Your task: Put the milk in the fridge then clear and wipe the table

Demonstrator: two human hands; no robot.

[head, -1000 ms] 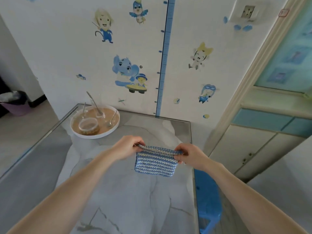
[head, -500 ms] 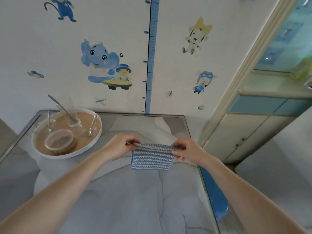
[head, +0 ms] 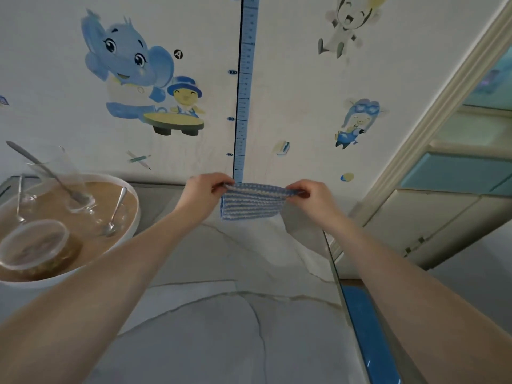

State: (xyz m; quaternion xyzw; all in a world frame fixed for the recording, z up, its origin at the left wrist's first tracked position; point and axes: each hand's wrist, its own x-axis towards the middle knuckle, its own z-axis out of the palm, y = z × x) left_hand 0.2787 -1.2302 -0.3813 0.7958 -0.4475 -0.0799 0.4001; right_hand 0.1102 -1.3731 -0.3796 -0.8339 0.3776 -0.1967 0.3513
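Note:
A blue and white striped knitted cloth (head: 250,202) hangs stretched between my hands above the far part of the marble table (head: 221,314), close to the wall. My left hand (head: 206,195) pinches its upper left corner. My right hand (head: 311,196) pinches its upper right corner. At the left stands a round white tray (head: 130,217) holding a lidded plastic container (head: 36,248), glasses and several spoons. No milk is in view.
The wall with cartoon stickers and a blue height chart (head: 245,87) runs right behind the table. A blue stool (head: 368,333) sits beyond the table's right edge. A door frame and pale cabinet (head: 432,217) are at the right.
Both hands have carried the stretched cloth forward towards the wall end of the table. The view has moved closer, so the tray now sits nearer at the left.

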